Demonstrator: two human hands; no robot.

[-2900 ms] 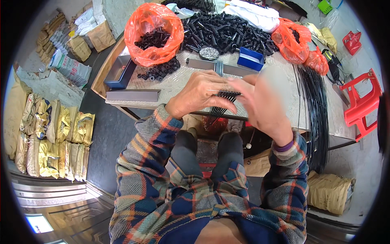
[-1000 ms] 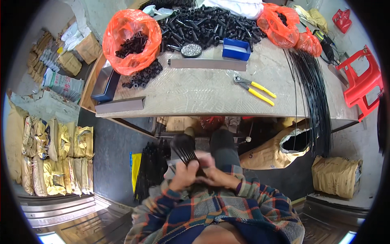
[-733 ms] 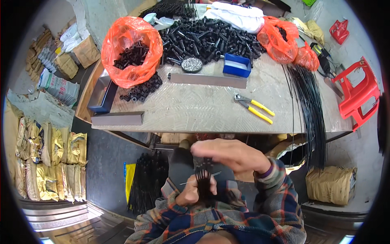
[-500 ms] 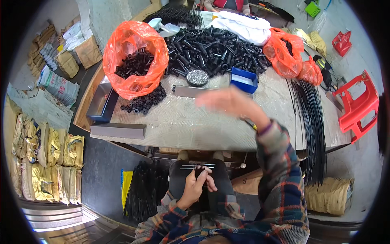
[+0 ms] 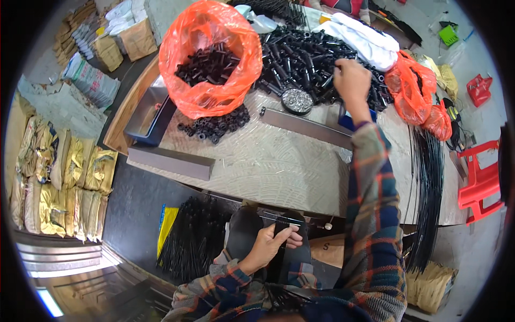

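My left hand (image 5: 267, 246) is low over my lap, thumb and fingers closed round a dark piece (image 5: 281, 225) with thin, shiny rods showing crosswise at its top. Its exact kind is unclear. My right arm reaches far across the table, and my right hand (image 5: 353, 81) is curled at the near right part of a heap of black tubular parts (image 5: 300, 56). Those fingers are bent together; anything between the fingertips is too small to make out. Beneath that wrist, a blue box (image 5: 347, 119) is partly covered by the forearm.
A red plastic bag (image 5: 182, 88) of black parts stands left on the table (image 5: 279, 166), beside small black rings (image 5: 217, 126). A round dish of silvery bits (image 5: 296, 101) and a long grey bar (image 5: 306, 127) lie mid-table. Long black rods (image 5: 427, 177) overhang the right edge near a red stool (image 5: 480, 180).
My right hand has gone from above the middle of the table forward and right to the black heap. The view has shifted and tilted. My left hand keeps its grip over my lap.
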